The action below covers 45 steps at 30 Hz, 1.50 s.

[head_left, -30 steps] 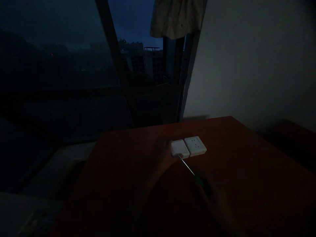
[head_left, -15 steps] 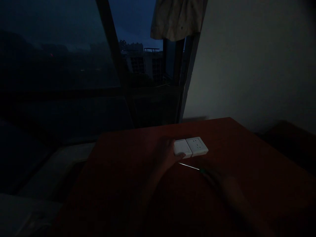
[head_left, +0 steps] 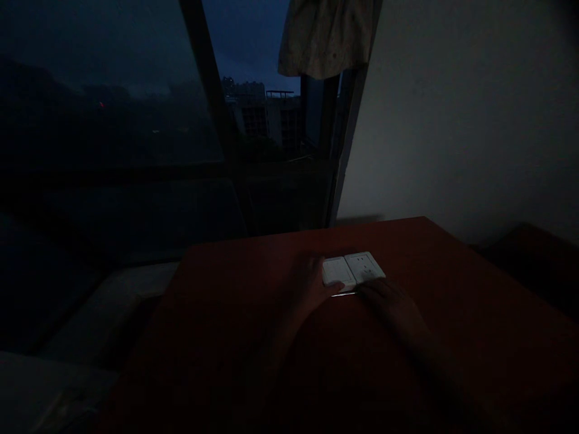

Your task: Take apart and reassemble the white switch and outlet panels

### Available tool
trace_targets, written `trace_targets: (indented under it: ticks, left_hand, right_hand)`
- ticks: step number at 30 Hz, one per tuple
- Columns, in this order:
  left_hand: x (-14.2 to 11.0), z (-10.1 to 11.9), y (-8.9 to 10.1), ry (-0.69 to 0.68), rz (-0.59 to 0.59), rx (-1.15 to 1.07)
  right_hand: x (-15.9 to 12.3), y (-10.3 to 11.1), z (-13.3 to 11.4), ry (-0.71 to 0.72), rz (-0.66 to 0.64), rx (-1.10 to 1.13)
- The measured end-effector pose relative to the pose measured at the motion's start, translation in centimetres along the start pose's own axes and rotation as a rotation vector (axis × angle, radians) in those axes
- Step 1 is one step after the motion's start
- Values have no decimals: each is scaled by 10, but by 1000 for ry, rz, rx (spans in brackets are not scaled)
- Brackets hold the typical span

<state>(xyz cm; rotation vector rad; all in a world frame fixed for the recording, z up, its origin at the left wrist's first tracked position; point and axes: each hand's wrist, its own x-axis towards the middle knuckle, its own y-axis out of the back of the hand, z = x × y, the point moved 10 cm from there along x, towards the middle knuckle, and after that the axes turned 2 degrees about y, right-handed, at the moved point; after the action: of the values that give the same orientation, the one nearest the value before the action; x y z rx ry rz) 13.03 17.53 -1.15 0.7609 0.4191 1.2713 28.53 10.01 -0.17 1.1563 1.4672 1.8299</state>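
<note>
On the table lie two white square electrical boxes, edge to edge: a wall switch (head_left: 337,270) with a plain face on the left and a wall socket (head_left: 364,265) with slots on the right. My left hand (head_left: 314,289) grips the switch at its left side, thumb along the near edge. Just in front of the boxes runs the bright metal shaft of a screwdriver (head_left: 344,294), nearly level across the view. My right hand (head_left: 391,301) is closed over the hidden handle end, its fingers against the socket's near edge. Darkness hides much of both hands.
The reddish-brown table (head_left: 253,259) has its far edge by a dark window (head_left: 280,193). A cloth curtain (head_left: 325,36) hangs at the top, and a pale wall (head_left: 452,120) rises behind on the right.
The screwdriver has swung from slanting up at the switch to lying nearly level along its near edge. My right hand has moved up to the socket; both boxes have shifted slightly right in view.
</note>
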Motion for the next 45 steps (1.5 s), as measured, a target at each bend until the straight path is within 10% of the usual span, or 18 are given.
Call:
trace_targets:
  ticks: [14,22,29,45]
  left_hand:
    - [-12,5,21,16,109,-128]
    - [-68,11,39,-1,91,-408]
    - [-79,-49,43,108,169,-550]
    - [-75,-41,39,79,90,-556]
  right_hand:
    - [-9,2,-12,-45,112,108]
    - [32,20,-84,-135,188,804]
    - [99,-14,-141,-110,118,1099]
    - [91,-29,-132,-186,201,1138]
